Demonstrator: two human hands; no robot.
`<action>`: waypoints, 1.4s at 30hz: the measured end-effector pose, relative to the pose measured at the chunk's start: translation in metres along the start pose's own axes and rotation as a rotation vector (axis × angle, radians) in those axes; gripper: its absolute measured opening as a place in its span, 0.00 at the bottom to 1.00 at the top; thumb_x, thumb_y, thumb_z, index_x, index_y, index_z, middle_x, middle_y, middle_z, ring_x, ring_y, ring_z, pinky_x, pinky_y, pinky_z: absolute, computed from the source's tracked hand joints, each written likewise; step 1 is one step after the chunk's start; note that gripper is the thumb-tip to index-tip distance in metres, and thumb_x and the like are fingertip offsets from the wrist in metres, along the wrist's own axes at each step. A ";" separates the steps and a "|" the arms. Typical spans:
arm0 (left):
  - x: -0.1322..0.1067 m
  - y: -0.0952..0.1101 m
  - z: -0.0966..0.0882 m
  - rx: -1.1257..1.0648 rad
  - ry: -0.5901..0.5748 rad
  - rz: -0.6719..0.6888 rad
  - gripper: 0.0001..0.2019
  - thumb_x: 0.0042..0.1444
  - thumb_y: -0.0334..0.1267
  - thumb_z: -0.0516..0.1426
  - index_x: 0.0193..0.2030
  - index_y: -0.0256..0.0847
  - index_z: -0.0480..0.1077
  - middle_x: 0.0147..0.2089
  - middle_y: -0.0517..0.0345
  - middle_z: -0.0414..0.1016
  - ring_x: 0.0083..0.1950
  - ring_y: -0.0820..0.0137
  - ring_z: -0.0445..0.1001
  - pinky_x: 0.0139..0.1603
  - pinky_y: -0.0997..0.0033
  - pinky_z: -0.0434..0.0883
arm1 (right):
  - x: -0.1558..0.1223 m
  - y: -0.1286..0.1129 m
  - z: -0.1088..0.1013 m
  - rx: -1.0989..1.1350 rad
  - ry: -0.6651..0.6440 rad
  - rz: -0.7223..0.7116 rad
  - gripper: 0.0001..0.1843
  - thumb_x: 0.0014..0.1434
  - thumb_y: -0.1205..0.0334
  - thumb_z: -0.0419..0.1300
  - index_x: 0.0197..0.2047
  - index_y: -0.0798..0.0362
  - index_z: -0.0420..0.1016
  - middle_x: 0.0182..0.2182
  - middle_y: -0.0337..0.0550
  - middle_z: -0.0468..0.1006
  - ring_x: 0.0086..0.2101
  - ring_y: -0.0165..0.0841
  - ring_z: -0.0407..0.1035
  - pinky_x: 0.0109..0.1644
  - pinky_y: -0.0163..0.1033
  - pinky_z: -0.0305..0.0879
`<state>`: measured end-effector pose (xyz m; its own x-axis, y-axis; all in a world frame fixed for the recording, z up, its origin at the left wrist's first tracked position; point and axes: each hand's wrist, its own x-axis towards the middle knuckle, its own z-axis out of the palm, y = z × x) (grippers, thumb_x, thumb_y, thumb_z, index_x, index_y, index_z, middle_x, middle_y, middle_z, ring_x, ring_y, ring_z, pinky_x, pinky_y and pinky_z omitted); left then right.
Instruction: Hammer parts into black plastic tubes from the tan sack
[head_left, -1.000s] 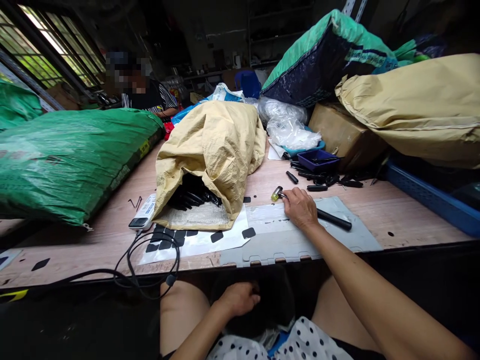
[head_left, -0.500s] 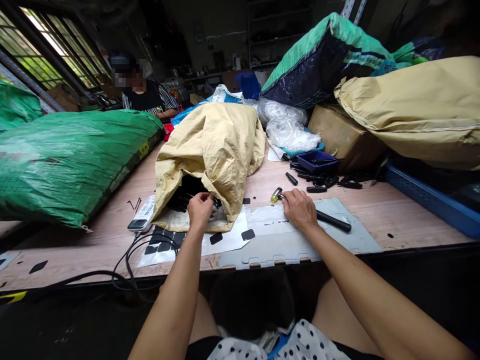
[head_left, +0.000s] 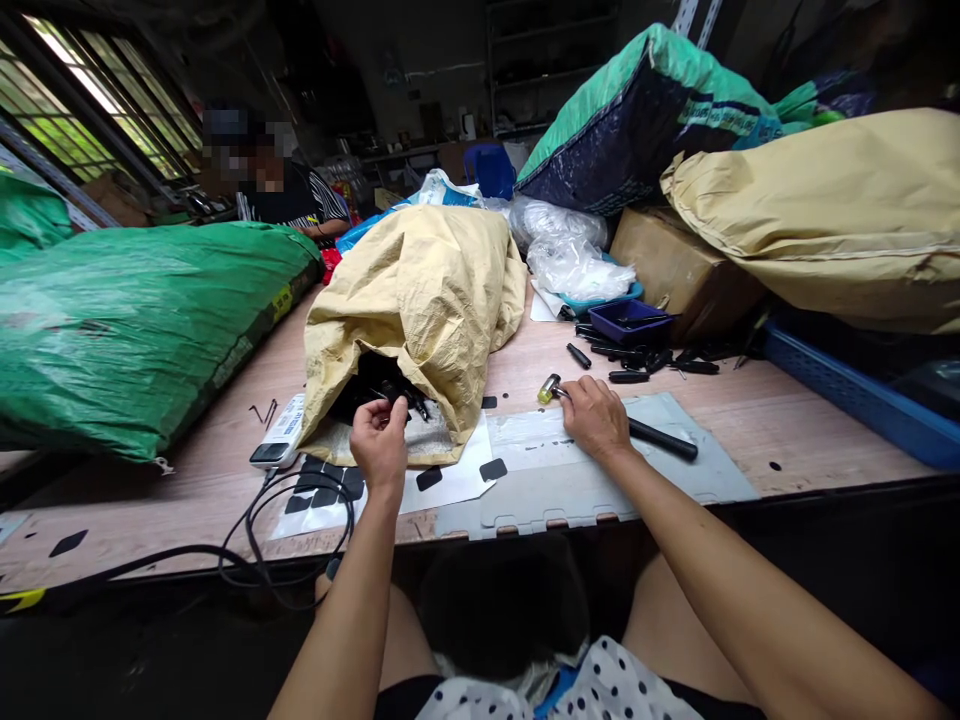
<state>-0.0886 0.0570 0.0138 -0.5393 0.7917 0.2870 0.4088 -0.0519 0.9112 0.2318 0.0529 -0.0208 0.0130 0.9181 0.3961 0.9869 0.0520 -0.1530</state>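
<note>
My left hand (head_left: 381, 441) is at the mouth of a tan woven sack (head_left: 420, 300) that lies open on the wooden table (head_left: 225, 450). Its fingers are pinched on a black part (head_left: 390, 392) from the dark pile inside the sack. My right hand (head_left: 596, 420) rests on a grey mat (head_left: 600, 470) and is closed on a small mallet (head_left: 551, 388) with a yellow face and a black handle (head_left: 664, 440) that sticks out to the right.
A green sack (head_left: 135, 320) fills the left of the table. Black parts (head_left: 637, 355) and a blue tray (head_left: 630, 320) lie behind the mat, with a cardboard box (head_left: 675, 265) and more sacks at the right. A cable (head_left: 285, 520) loops at the front edge. Another person (head_left: 285, 190) sits far left.
My left hand came up from my lap to the sack's mouth, then drew back a little with a black part. My right hand stayed on the mallet.
</note>
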 end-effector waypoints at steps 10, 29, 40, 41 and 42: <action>-0.086 0.037 0.039 0.161 -0.803 0.366 0.06 0.57 0.36 0.66 0.42 0.44 0.79 0.41 0.57 0.80 0.44 0.64 0.74 0.49 0.63 0.70 | -0.001 -0.002 -0.002 -0.006 -0.016 0.013 0.14 0.68 0.61 0.55 0.52 0.53 0.77 0.44 0.51 0.75 0.46 0.42 0.64 0.47 0.43 0.55; -0.076 0.020 0.069 0.165 -0.751 0.322 0.08 0.50 0.31 0.71 0.37 0.43 0.79 0.40 0.58 0.77 0.47 0.63 0.69 0.50 0.64 0.67 | 0.007 0.005 -0.010 0.075 -0.059 -0.021 0.15 0.68 0.63 0.55 0.52 0.53 0.79 0.44 0.50 0.78 0.47 0.41 0.68 0.49 0.43 0.61; -0.073 0.019 0.069 0.153 -0.778 0.281 0.08 0.48 0.31 0.71 0.36 0.43 0.81 0.39 0.58 0.77 0.48 0.63 0.70 0.52 0.63 0.67 | -0.029 -0.035 -0.054 0.640 0.036 -0.186 0.14 0.68 0.63 0.56 0.52 0.50 0.79 0.43 0.44 0.82 0.43 0.36 0.76 0.49 0.40 0.71; -0.073 0.019 0.069 0.159 -0.778 0.280 0.08 0.48 0.31 0.71 0.36 0.42 0.81 0.40 0.58 0.77 0.48 0.62 0.70 0.52 0.63 0.67 | -0.033 -0.040 -0.055 0.642 0.024 -0.198 0.14 0.68 0.63 0.56 0.52 0.49 0.80 0.42 0.44 0.82 0.43 0.36 0.76 0.49 0.40 0.71; -0.073 0.020 0.069 0.163 -0.780 0.280 0.08 0.48 0.32 0.71 0.36 0.42 0.81 0.40 0.58 0.77 0.48 0.62 0.70 0.52 0.63 0.67 | -0.036 -0.044 -0.055 0.641 0.025 -0.209 0.14 0.69 0.63 0.55 0.53 0.49 0.79 0.42 0.44 0.82 0.43 0.36 0.76 0.48 0.40 0.71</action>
<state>0.0093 0.0404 -0.0094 0.2361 0.9592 0.1553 0.5849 -0.2679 0.7656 0.1967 -0.0042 0.0217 -0.1565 0.8546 0.4951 0.6787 0.4572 -0.5748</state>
